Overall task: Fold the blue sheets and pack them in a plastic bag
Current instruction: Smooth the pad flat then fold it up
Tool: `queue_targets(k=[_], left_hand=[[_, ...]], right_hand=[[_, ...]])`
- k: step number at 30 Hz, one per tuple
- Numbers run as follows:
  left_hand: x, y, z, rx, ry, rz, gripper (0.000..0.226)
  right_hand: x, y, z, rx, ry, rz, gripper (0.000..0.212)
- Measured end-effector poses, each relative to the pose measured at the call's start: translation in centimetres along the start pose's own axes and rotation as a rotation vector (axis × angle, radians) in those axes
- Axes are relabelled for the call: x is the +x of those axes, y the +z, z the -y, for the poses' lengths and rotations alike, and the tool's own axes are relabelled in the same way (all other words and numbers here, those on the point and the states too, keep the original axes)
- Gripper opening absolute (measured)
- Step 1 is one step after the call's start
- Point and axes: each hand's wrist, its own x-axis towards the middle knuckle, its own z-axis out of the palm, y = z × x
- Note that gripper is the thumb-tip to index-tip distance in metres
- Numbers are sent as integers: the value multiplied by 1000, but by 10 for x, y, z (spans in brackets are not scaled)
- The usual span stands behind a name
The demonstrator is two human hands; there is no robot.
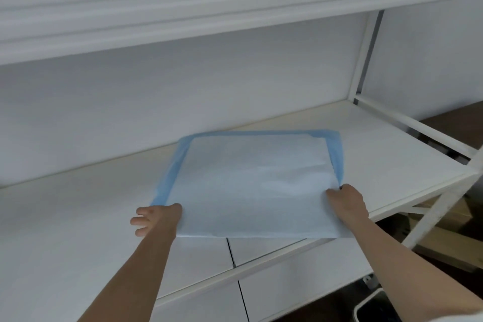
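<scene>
Blue sheet [251, 183]: 1, white side up, on white shelf [379, 159].
L hand [156, 218]: pinches near-left corner, other fingers spread.
R hand [346, 202]: grips near-right edge, knuckles up.

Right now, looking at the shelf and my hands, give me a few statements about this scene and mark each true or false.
1. The blue-bordered pale sheet lies on the white shelf. True.
2. The right hand pinches the sheet's near right corner. True.
3. The left hand is away from the sheet. False: it holds the near left corner.
4. The sheet sits wholly on the shelf. False: its near edge overhangs the front.
5. A plastic bag lies beside the sheet. False: none is visible.
</scene>
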Motion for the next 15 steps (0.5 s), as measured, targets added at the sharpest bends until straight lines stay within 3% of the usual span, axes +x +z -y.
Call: queue_targets(k=[9,12,15], left_hand=[[-12,-4,21,-376,-109,103,82],[-9,-15,26,-507,-149,247,79],[-7,-24,35,-603,-192,521,59]], right_hand=[[-22,0,-8,71,31,49,18],[-39,4,-8,72,61,71,24],[-64,8,-5,36,75,77,28]])
